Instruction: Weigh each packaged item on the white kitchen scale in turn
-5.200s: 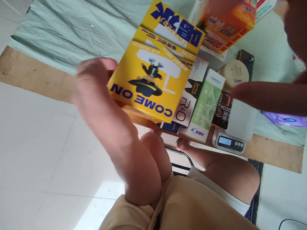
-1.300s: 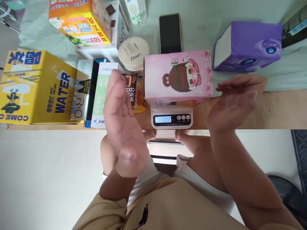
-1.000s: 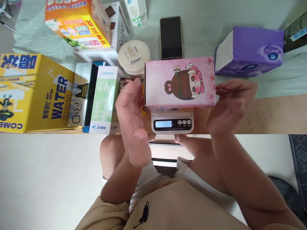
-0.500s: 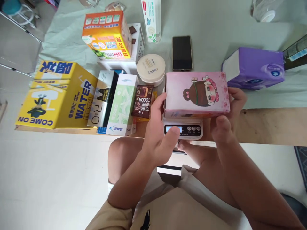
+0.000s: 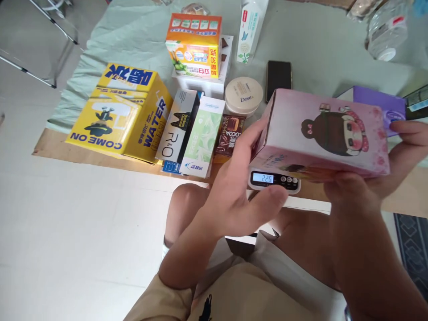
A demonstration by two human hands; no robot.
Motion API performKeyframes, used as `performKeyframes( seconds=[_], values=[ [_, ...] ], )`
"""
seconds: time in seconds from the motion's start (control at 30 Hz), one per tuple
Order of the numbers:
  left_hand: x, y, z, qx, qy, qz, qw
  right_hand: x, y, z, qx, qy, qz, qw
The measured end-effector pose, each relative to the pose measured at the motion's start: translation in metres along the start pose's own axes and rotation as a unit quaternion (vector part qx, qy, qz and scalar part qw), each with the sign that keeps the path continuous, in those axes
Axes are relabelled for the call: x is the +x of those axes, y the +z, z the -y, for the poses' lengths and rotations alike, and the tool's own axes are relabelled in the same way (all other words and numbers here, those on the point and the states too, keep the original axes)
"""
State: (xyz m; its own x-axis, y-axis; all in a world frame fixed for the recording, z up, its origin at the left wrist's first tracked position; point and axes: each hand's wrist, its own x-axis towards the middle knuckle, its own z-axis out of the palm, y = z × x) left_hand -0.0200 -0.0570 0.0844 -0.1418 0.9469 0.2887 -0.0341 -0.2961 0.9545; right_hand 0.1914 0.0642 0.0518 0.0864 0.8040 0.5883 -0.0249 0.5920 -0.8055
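A pink cardboard box [image 5: 321, 129] with a cartoon girl on its top is held tilted above a small white kitchen scale [image 5: 294, 186]. My right hand [image 5: 371, 178] grips its right end, with the thumb on the near side and fingers around the far corner. My left hand [image 5: 240, 191] presses its fingers along the box's left end, while its thumb sticks out below, clear of the box. The scale's lit display [image 5: 262, 178] seems to read 225, and the box hides its platform.
To the left are a yellow carton [image 5: 117, 120], a toothpaste box [image 5: 175, 125], a green box [image 5: 203, 138] and a cocoa snack packet [image 5: 227, 133]. Behind stand an orange box [image 5: 194, 44], a Dove tub [image 5: 243, 94], a phone [image 5: 278, 80], a purple pack [image 5: 381, 100] and a clear bottle [image 5: 388, 33].
The pink box has risen off the scale towards me and right, and now tilts. Both hands moved with it. The view has shifted, and the scale display is uncovered by my left thumb.
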Motion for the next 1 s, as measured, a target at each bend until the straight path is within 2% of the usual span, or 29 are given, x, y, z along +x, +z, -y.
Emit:
performKeyframes(
  seconds=[0.07, 0.1, 0.2, 0.23, 0.3, 0.37, 0.4, 0.5, 0.67, 0.8, 0.93, 1.0],
  values=[
    [-0.003, -0.014, -0.012, -0.046, -0.002, 0.007, 0.999, 0.004, 0.016, 0.010, 0.014, 0.014, -0.006, 1.000],
    [-0.004, -0.020, -0.018, -0.059, 0.001, -0.014, 0.998, 0.005, 0.026, 0.015, 0.023, 0.021, 0.008, 0.999],
    [-0.007, -0.032, -0.038, -0.069, 0.019, -0.176, 0.982, 0.007, 0.064, 0.024, 0.054, 0.005, 0.102, 0.993],
    [-0.009, -0.035, -0.045, -0.062, 0.048, -0.254, 0.964, 0.008, 0.077, 0.026, 0.061, -0.011, 0.142, 0.988],
    [-0.011, -0.040, -0.057, -0.045, 0.125, -0.401, 0.907, 0.009, 0.102, 0.027, 0.068, -0.043, 0.198, 0.977],
    [-0.012, -0.047, -0.065, -0.034, 0.186, -0.484, 0.854, 0.010, 0.124, 0.026, 0.059, -0.048, 0.229, 0.970],
    [-0.013, -0.051, -0.066, -0.035, 0.195, -0.495, 0.846, 0.010, 0.133, 0.024, 0.054, -0.037, 0.237, 0.969],
    [-0.012, -0.061, -0.064, -0.029, 0.181, -0.471, 0.863, 0.008, 0.152, 0.017, 0.053, 0.017, 0.262, 0.963],
    [-0.013, -0.069, -0.057, -0.034, 0.169, -0.436, 0.884, 0.002, 0.165, 0.012, 0.063, 0.043, 0.286, 0.955],
    [-0.019, -0.067, -0.058, -0.053, 0.151, -0.434, 0.886, 0.002, 0.165, 0.015, 0.043, 0.075, 0.302, 0.949],
    [-0.021, -0.064, -0.060, -0.072, 0.142, -0.407, 0.899, 0.006, 0.156, 0.014, 0.036, 0.107, 0.325, 0.939],
    [-0.021, -0.063, -0.058, -0.061, 0.147, -0.395, 0.905, 0.007, 0.146, 0.014, 0.015, 0.127, 0.304, 0.944]
  ],
)
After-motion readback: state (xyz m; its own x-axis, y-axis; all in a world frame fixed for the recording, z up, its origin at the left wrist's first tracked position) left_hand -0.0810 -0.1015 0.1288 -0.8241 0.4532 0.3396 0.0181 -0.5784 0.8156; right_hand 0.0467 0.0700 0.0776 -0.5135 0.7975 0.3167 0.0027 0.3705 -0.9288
